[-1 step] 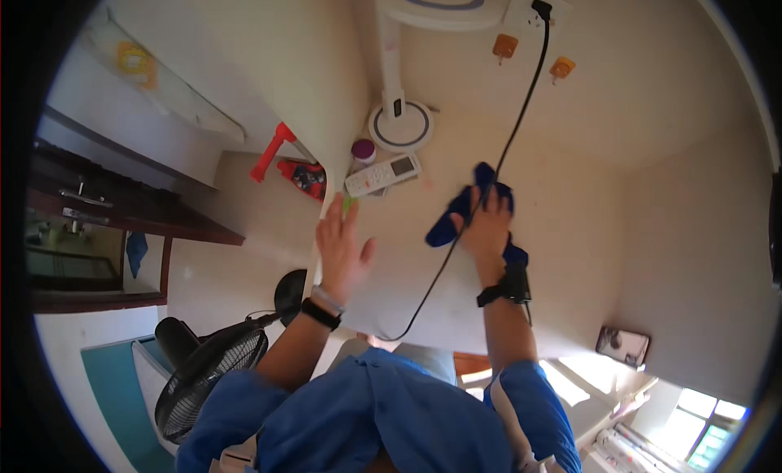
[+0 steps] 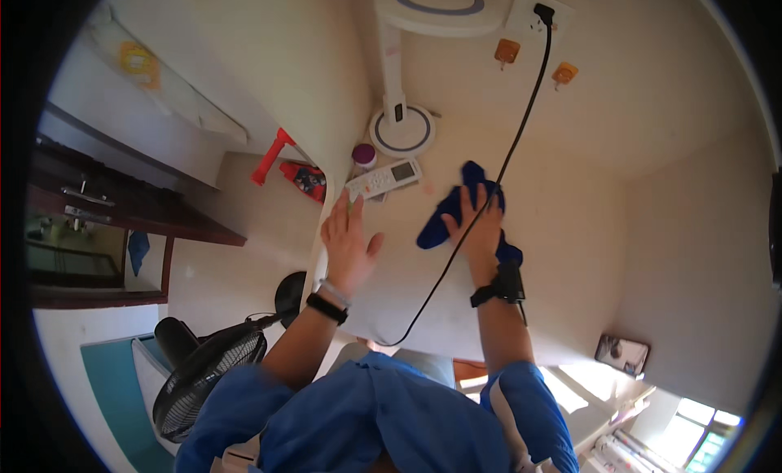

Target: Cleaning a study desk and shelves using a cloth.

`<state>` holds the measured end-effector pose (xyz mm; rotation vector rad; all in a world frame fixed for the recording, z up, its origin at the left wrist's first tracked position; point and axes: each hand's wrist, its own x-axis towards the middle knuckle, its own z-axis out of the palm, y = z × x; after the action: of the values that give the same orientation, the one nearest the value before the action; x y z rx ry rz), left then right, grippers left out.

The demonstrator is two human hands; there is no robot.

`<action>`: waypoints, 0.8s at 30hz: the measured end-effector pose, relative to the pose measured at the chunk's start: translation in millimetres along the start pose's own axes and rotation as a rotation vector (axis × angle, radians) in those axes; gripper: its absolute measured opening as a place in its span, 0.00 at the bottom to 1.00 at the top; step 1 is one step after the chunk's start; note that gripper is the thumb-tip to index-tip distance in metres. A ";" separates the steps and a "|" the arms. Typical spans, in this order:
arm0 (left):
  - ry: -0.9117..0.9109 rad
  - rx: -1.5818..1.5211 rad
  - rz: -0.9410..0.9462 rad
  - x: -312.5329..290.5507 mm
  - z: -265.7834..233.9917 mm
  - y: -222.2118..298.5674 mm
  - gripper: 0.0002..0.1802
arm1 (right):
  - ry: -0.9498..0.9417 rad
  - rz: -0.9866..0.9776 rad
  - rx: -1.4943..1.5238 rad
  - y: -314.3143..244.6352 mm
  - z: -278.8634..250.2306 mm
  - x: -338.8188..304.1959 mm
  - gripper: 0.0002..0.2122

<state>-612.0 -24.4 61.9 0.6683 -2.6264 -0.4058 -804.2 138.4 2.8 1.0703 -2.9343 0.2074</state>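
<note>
My right hand (image 2: 482, 235) lies flat with its fingers spread on a dark blue cloth (image 2: 440, 226), which rests crumpled on the pale table (image 2: 562, 245). Part of the cloth is hidden under the palm and wrist. A black cable (image 2: 518, 131) passes in front of that hand in this view. To the left, my left hand (image 2: 350, 253) is open and holds nothing, its fingertips close to a white remote control (image 2: 383, 180). I cannot tell whether that hand touches the table.
Behind the remote stand a purple-lidded jar (image 2: 364, 155) and a white lamp (image 2: 404, 133). The cable runs from a wall socket (image 2: 556, 21) toward me. A black fan (image 2: 216, 383) stands at the lower left, and a phone (image 2: 622, 354) is at the right.
My right hand and the blue cloth have shifted slightly to the left. My left hand has moved a little to the right and toward me.
</note>
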 end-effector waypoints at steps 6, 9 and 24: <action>-0.107 0.179 -0.290 46.0 66.7 -8.8 0.42 | 0.095 -0.132 0.197 33.5 14.1 83.8 0.29; -0.062 0.282 -0.223 47.4 79.0 -8.5 0.41 | 0.156 -0.084 0.144 60.6 21.1 128.3 0.29; -0.179 -0.346 -0.151 -12.4 43.0 28.3 0.38 | 0.140 -0.383 1.091 8.8 5.8 68.3 0.15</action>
<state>-632.2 13.4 30.7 0.7423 -2.5791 -0.9804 -862.0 100.6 -0.1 1.5211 -2.3018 1.8770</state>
